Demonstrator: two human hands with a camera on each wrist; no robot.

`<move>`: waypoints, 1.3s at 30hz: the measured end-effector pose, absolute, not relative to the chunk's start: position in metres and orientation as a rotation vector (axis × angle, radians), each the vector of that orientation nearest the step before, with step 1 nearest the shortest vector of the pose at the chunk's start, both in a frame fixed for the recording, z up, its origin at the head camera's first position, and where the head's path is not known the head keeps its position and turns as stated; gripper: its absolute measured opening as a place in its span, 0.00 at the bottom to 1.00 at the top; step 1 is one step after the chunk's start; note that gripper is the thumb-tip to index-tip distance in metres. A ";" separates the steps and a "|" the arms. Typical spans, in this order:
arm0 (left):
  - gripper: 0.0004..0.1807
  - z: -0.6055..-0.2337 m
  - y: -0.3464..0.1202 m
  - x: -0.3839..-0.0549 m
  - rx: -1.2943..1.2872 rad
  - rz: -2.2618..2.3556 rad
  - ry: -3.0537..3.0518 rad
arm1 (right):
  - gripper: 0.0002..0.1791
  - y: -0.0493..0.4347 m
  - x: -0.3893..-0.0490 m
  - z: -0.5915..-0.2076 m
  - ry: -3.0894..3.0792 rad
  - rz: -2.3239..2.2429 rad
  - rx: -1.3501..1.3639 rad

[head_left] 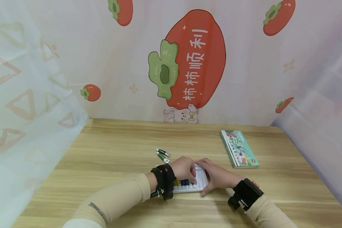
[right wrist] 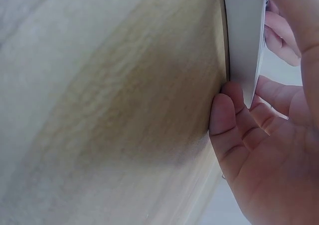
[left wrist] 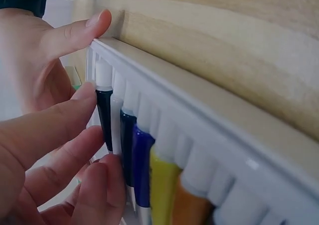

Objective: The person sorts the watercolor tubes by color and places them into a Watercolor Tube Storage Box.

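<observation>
A white plastic tray (head_left: 201, 174) lies on the table with a row of small paint tubes in it, white caps along its near edge. My left hand (head_left: 183, 168) reaches over the tray. In the left wrist view its thumb and fingers pinch a dark paint tube (left wrist: 103, 112) at the row's end. Beside that tube are white, dark blue, blue, yellow (left wrist: 163, 185) and orange tubes. My right hand (head_left: 218, 176) grips the tray's right end, thumb at the near side and fingers at the far side. In the right wrist view its fingertips (right wrist: 223, 114) curl at the tray's edge.
Two loose tubes, one dark (head_left: 163, 152) and one green (head_left: 162, 157), lie just beyond the tray. A green illustrated box (head_left: 240, 148) lies at the back right of the wooden table (head_left: 117, 142). A printed curtain (head_left: 117, 57) hangs behind the table.
</observation>
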State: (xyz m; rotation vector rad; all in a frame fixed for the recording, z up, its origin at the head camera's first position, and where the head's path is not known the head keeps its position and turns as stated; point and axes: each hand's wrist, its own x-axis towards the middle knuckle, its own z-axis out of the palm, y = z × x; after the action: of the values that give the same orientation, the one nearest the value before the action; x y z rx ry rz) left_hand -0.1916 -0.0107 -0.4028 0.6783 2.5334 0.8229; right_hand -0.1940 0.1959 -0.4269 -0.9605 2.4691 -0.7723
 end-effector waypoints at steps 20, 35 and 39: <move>0.10 -0.405 -0.006 -0.196 0.842 0.618 2.572 | 0.60 0.196 -0.195 -0.426 2.456 -0.790 -0.995; 0.16 -0.389 -0.065 -0.228 1.006 0.817 2.400 | 0.64 0.197 -0.193 -0.429 2.459 -0.794 -0.957; 0.10 -0.394 -0.102 -0.244 0.979 0.785 2.561 | 0.64 0.196 -0.194 -0.429 2.463 -0.781 -0.959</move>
State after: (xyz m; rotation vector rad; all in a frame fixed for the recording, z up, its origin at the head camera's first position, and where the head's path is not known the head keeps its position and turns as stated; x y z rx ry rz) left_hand -0.2436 -0.1023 -0.3942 0.9789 2.5606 0.7854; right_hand -0.1938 0.1964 -0.4286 -0.9588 2.4628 -0.7806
